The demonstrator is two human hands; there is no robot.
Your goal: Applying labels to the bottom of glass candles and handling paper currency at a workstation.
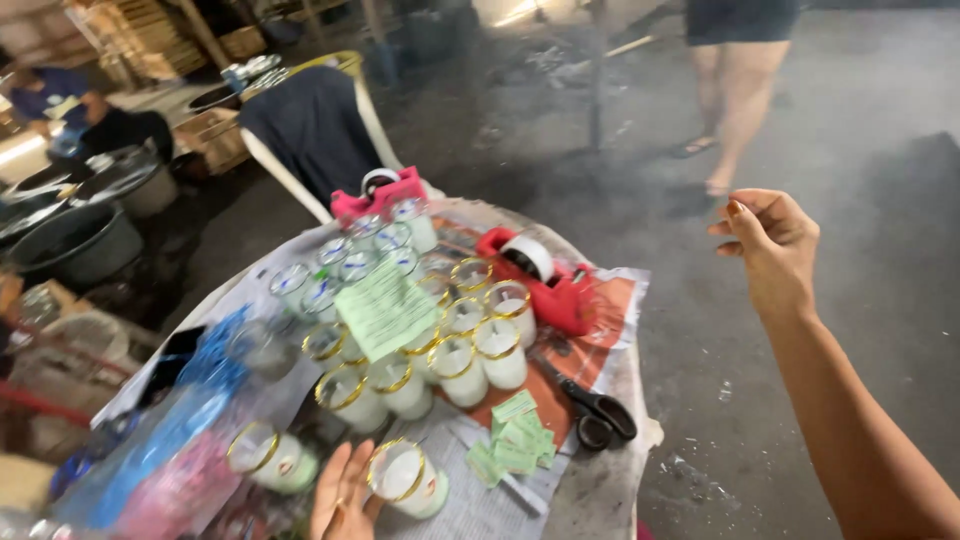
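Observation:
My left hand (343,492) rests at the near edge of the table, fingers spread, just left of a gold-rimmed glass candle (405,478) that leans beside it. It holds nothing. My right hand (768,245) is raised out over the floor to the right of the table, fingers loosely curled and empty. Several gold-rimmed glasses of white wax (450,335) stand grouped in the middle of the table, with a green paper sheet (385,308) lying on top of them. Small green labels (515,440) lie near the front edge.
A red tape dispenser (540,275) and black scissors (595,410) lie on the right of the newspaper-covered table (600,490). A second pink dispenser (380,192) sits at the back. Plastic bags (180,440) are at left. A chair with a dark cloth (315,125) and a standing person (735,75) are beyond.

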